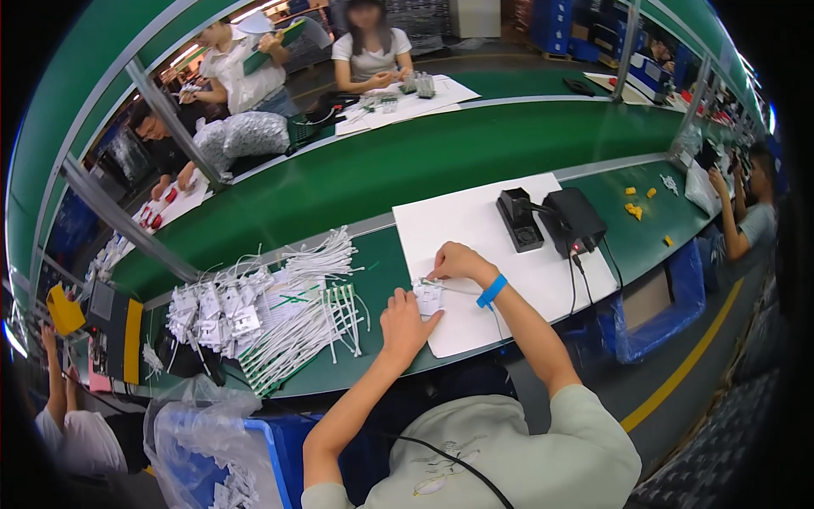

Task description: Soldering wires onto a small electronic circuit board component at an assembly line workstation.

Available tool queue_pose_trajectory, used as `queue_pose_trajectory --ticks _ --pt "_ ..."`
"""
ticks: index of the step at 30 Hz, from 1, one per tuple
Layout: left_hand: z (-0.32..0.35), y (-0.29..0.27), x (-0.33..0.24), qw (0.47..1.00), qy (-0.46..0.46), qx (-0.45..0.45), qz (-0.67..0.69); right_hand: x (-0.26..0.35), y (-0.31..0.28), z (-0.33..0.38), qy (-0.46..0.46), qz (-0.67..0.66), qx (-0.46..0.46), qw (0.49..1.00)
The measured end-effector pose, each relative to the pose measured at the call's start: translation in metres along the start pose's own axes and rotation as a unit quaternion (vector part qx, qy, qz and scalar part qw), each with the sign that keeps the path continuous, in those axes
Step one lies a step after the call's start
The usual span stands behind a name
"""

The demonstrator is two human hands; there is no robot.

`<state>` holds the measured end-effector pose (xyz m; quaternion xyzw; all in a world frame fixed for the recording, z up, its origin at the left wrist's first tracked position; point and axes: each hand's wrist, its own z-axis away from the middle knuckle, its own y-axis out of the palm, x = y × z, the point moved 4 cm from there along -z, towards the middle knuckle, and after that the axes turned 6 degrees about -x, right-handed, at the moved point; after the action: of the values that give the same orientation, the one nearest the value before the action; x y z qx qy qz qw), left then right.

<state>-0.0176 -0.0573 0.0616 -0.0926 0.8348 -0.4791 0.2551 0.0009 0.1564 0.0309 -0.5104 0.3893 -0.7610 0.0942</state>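
On a white sheet (517, 314) lies a small flat white plastic piece (430, 299). My left hand (405, 325) rests against its left and lower edges, with the thumb along the bottom, holding it. At the piece's upper edge, my right hand (462, 261) has its fingertips pinched together; what is between them is too small to make out. A thin white wire runs from the piece beneath the right hand. A blue band (492, 291) circles my right wrist. To the left lie several white cables (297, 335) with green strips and a pile of white plastic pieces (222, 310).
Beyond my right hand stand a black tool stand (519, 222) and a black box (574, 219) with cords. Yellow pieces (633, 211) lie farther right. Blue bins (273, 450) flank me below the table. Across a green partition (407, 148), people work at another bench.
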Motion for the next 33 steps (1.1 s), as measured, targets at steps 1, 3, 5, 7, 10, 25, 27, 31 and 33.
queue_pose_trajectory --ticks 1,3,5,7,10,25,27,31,33 --pt "0.001 0.002 0.001 1.000 -0.011 -0.002 -0.001 0.000 0.000 0.000 -0.006 0.009 -0.008 1.000" --pt "0.000 0.004 0.004 1.000 -0.023 0.001 -0.007 0.002 0.000 0.003 -0.022 0.010 -0.036 0.999" --pt "0.001 0.005 0.003 1.000 -0.018 -0.004 0.003 0.005 0.000 0.008 -0.028 0.005 -0.065 0.997" --pt "0.001 0.004 0.002 0.999 -0.026 -0.017 0.009 0.002 0.001 0.010 -0.022 0.003 -0.083 0.996" --pt "0.001 0.004 -0.002 0.999 -0.026 -0.017 0.013 -0.001 0.001 0.014 -0.026 0.003 -0.101 0.995" --pt "0.011 0.007 0.000 0.999 -0.025 -0.039 0.026 -0.086 -0.056 0.062 0.024 -0.445 -0.506 0.738" --pt "0.008 0.006 0.005 0.999 -0.020 -0.027 0.042 -0.079 -0.072 0.065 0.015 -0.430 -0.507 0.747" --pt "-0.003 0.006 0.015 0.997 0.032 0.013 0.073 -0.086 -0.098 0.057 0.033 -0.382 -0.527 0.759" --pt "-0.006 0.008 0.022 0.995 0.013 0.062 0.077 -0.087 -0.103 0.056 0.021 -0.368 -0.533 0.761"
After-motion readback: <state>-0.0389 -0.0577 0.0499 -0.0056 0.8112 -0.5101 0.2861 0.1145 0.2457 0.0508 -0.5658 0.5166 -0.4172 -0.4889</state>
